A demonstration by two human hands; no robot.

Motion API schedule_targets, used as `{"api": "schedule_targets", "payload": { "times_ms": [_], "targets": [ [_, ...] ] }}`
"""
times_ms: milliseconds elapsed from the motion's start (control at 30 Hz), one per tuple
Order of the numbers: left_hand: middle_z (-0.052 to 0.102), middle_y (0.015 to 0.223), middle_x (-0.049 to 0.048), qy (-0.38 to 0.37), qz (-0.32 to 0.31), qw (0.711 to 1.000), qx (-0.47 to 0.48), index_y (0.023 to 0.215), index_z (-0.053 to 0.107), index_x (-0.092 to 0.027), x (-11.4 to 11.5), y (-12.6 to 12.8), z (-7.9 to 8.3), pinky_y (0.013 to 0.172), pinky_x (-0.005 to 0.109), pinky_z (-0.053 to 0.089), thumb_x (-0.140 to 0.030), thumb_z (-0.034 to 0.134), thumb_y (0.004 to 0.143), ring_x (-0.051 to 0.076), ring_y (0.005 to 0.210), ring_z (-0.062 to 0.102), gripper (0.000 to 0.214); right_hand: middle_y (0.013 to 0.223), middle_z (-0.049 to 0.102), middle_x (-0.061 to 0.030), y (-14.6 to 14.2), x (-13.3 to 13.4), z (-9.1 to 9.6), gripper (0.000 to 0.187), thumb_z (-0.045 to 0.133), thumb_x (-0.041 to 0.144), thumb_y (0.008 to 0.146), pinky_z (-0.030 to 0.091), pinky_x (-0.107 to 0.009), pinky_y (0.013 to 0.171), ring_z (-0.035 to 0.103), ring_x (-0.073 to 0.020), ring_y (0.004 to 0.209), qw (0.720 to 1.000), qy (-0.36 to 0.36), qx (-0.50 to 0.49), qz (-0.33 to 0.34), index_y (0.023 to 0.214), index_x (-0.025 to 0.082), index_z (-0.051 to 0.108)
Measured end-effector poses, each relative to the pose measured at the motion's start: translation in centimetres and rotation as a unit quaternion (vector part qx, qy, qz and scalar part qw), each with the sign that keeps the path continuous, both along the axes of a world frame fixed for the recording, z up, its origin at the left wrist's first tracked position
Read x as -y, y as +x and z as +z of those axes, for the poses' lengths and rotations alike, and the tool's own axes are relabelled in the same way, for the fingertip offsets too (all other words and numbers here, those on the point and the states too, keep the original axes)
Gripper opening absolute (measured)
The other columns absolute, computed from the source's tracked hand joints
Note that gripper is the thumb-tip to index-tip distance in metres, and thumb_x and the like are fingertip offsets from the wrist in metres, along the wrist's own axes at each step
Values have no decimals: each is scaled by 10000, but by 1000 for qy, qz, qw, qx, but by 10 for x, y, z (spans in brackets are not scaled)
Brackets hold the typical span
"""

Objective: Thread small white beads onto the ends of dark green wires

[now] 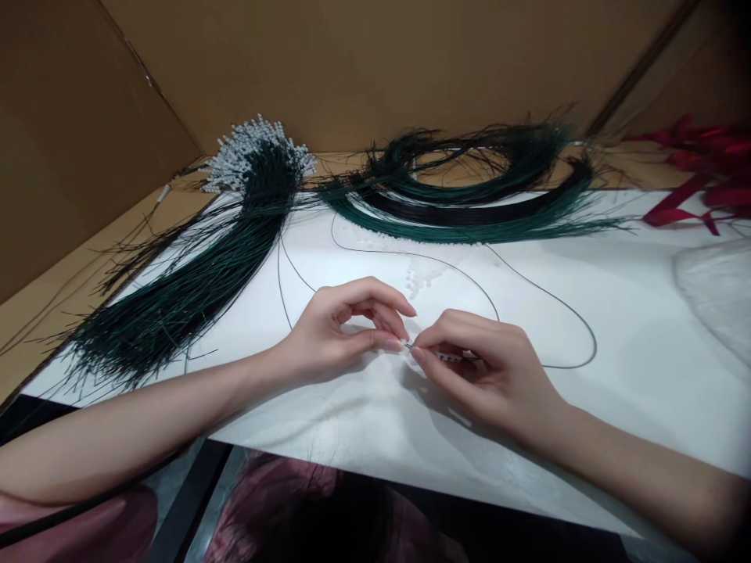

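Note:
My left hand (340, 328) rests on the white sheet (616, 328) with thumb and forefinger pinched together on something too small to make out. My right hand (486, 367) faces it, fingers pinched on the tip of a thin dark green wire (563, 305). The wire loops away to the right and back across the sheet. The two pinches almost touch. A small heap of clear beads (425, 274) lies just beyond my fingers.
A bundle of green wires with white bead tips (235, 234) fans out at the left. A coiled bundle of green wires (469, 191) lies at the back. Red ribbon (698, 180) sits at the far right, clear plastic (721, 289) below it. Cardboard walls (352, 70) stand behind.

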State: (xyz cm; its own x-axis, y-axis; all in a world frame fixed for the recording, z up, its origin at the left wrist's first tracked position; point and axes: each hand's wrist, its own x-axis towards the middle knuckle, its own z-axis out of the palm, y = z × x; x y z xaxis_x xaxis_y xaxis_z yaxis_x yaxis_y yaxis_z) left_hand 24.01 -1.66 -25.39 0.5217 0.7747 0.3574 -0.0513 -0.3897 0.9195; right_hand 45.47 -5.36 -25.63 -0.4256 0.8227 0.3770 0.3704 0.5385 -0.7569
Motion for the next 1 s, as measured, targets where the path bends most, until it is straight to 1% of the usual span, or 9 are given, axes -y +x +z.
{"api": "schedule_targets", "payload": {
  "times_ms": [133, 600, 833, 1000],
  "targets": [
    [758, 810, 31, -5, 5, 1000, -3, 1024, 686, -143, 0, 0, 0, 725, 212, 595, -121, 809, 786, 128, 750, 743, 268, 673, 557, 4, -1, 0, 0, 145, 599, 105, 893, 333, -253, 491, 454, -95, 548, 1000, -3, -4, 0, 800, 199, 657],
    [750, 825, 21, 2, -4, 1000, -6, 1046, 683, -144, 1, 0, -1, 749, 185, 586, -106, 796, 800, 104, 767, 735, 274, 670, 559, 1, 1, 0, -1, 145, 603, 109, 896, 344, -255, 489, 460, -99, 549, 1000, -2, 4, 1, 805, 205, 663],
    [739, 834, 35, 46, 14, 999, -26, 1045, 687, -139, 1, 1, -3, 755, 207, 595, -145, 786, 817, 114, 759, 719, 248, 666, 559, 2, 0, -1, 0, 153, 598, 98, 890, 353, -250, 492, 470, -99, 549, 1000, 2, 18, -6, 798, 205, 656],
    [733, 848, 39, 83, 22, 995, -46, 1071, 680, -146, 3, 2, -4, 766, 212, 592, -152, 756, 849, 115, 775, 708, 235, 655, 553, 6, -2, -1, 2, 161, 596, 88, 881, 351, -246, 492, 461, -94, 540, 999, 19, 25, -16, 772, 200, 634]
  ]
}}
